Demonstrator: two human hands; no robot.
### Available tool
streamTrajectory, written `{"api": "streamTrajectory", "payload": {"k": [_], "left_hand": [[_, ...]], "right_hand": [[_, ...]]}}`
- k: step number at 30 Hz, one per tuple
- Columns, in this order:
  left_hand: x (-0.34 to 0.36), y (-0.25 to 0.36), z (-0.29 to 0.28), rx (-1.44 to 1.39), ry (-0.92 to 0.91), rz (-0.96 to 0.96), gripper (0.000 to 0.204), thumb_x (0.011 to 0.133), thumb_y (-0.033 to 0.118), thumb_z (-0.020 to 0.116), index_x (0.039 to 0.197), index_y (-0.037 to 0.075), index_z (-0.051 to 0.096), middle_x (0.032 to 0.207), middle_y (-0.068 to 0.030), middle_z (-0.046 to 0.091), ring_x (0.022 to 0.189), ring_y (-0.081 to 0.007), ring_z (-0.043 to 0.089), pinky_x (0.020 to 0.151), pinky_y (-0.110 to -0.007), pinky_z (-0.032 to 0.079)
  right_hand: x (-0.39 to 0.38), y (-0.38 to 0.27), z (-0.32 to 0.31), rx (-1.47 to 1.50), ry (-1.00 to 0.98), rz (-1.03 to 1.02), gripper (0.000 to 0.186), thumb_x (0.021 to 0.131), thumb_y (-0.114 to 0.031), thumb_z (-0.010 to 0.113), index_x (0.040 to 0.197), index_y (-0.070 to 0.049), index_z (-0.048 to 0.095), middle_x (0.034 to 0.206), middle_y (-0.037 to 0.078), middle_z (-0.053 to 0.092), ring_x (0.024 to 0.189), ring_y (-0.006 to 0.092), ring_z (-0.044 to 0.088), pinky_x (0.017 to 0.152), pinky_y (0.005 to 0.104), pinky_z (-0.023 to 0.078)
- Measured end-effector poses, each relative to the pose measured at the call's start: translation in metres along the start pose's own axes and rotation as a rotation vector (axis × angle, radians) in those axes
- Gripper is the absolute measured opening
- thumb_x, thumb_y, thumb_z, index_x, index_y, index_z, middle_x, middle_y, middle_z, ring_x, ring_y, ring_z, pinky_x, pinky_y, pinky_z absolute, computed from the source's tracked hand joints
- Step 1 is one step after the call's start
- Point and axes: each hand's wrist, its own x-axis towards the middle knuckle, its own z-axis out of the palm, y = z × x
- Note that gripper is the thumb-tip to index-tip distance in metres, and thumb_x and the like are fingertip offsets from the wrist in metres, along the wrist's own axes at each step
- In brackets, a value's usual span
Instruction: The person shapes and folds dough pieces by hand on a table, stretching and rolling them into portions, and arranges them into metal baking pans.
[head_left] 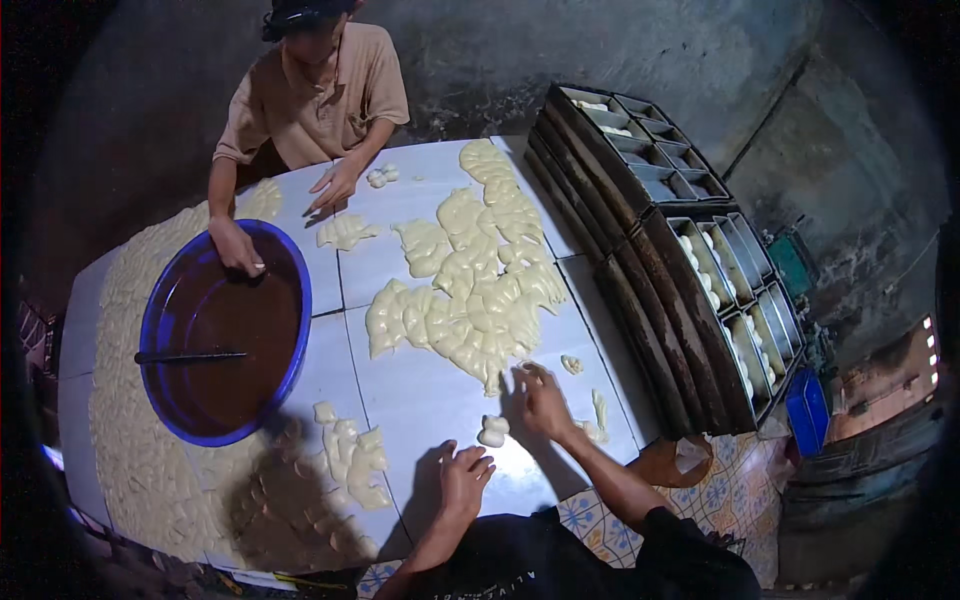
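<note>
A small white dough piece [492, 431] lies on the tiled table [400, 500] between my hands. My left hand [465, 480] is just below-left of it, open, fingers loosely bent and apart. Up and right of it my right hand [540, 400] is open, bent fingertips at the lower edge of a spread mass of flattened pale dough [460, 320]; whether they touch it I cannot tell. Small scraps [572, 364] lie to its right, and more flattened pieces [350, 455] are left of my left hand.
Across the table, a co-worker [320, 90] has one hand over a blue basin [298, 330] of brown liquid with a dark stick, the other near small dough balls. Stacked metal pans [640, 260] with dough line the right side; flattened dough [140, 420] covers the left end.
</note>
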Motion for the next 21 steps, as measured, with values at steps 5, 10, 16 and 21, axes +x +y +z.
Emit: {"api": "streamTrajectory", "payload": {"k": [5,10,16,21], "left_hand": [[-0.015,0.01,0.01,0.289,0.042,0.302,0.048,0.086,0.012,0.056,0.131,0.004,0.043,0.115,-0.0112,0.054,0.097,-0.021,0.059,0.083,-0.036,0.048],[-0.021,0.029,-0.002,0.494,-0.045,0.533,0.034,0.089,0.011,0.057,0.122,0.003,0.055,0.105,-0.0104,0.064,0.091,-0.0172,0.061,0.08,-0.03,0.047],[-0.046,0.04,0.032,0.778,-0.269,0.968,0.038,0.093,0.01,0.057,0.129,-0.001,0.053,0.121,-0.0091,0.058,0.113,-0.015,0.051,0.093,-0.027,0.041],[-0.056,0.027,0.032,0.605,0.056,0.858,0.019,0.081,0.003,0.07,0.099,-0.004,0.069,0.095,-0.0119,0.068,0.087,-0.0157,0.063,0.076,-0.027,0.05]], "right_hand": [[0.029,0.028,-0.007,-0.13,-0.014,-0.104,0.03,0.075,0.0,0.055,0.103,-0.004,0.064,0.102,0.018,0.059,0.094,0.0379,0.055,0.081,0.0443,0.047],[0.008,-0.014,-0.009,0.423,-0.121,0.329,0.02,0.08,-0.003,0.068,0.099,-0.001,0.069,0.097,0.007,0.058,0.084,0.0165,0.057,0.072,0.0289,0.048],[-0.037,-0.116,-0.009,1.073,-0.111,0.238,0.033,0.085,0.0,0.065,0.116,0.001,0.057,0.105,0.005,0.057,0.087,0.0105,0.059,0.07,0.0228,0.051],[-0.045,-0.115,0.016,0.805,-0.03,-0.015,0.023,0.096,-0.016,0.055,0.113,-0.001,0.06,0.088,0.001,0.051,0.079,0.0086,0.049,0.064,0.0218,0.043]]}}
